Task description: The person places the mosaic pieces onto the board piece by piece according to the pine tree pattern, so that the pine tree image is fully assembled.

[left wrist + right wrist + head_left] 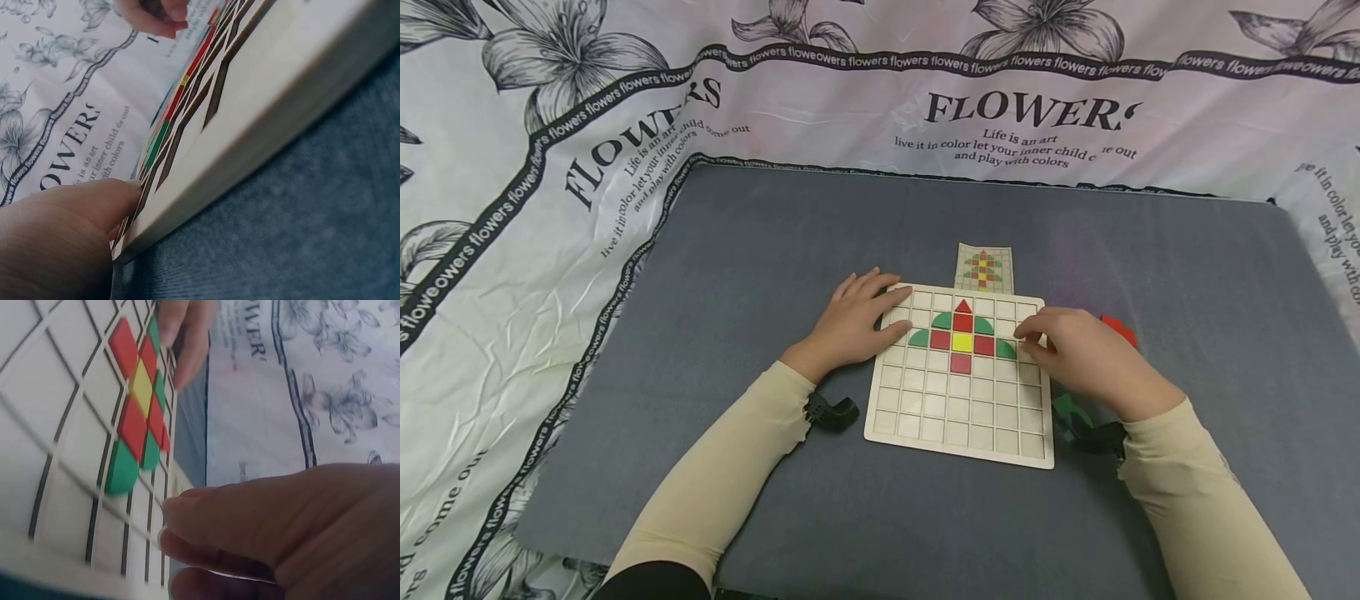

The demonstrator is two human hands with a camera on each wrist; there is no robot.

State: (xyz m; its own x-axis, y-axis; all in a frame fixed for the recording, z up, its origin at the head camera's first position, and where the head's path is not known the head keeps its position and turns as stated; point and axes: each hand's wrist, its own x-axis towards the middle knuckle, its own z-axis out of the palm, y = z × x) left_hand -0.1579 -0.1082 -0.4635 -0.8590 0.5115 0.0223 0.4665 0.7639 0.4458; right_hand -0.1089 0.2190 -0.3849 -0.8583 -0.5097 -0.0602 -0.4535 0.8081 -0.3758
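A pale grid board point(958, 412) lies on the grey table, with coloured tiles set in its upper cells. A yellow square point(962, 342) sits among several red squares point(984, 344), topped by a red triangle point(962, 307). Rounded green tiles point(919, 337) flank them on both sides. My left hand point(865, 321) rests on the board's upper left edge, its fingers extended. Over the upper right cells is my right hand point(1078, 354), fingers loosely bent, close to the outermost green tile point(122, 469). No tile shows between its fingertips point(178, 509).
Behind the board lies a small card point(983, 258) printed with a tile pattern, partly covered by the board's top edge. Red pieces point(1120, 330) and green pieces point(1067, 412) lie right of the board, partly hidden by my right arm. A flower-printed cloth point(820, 108) surrounds the table.
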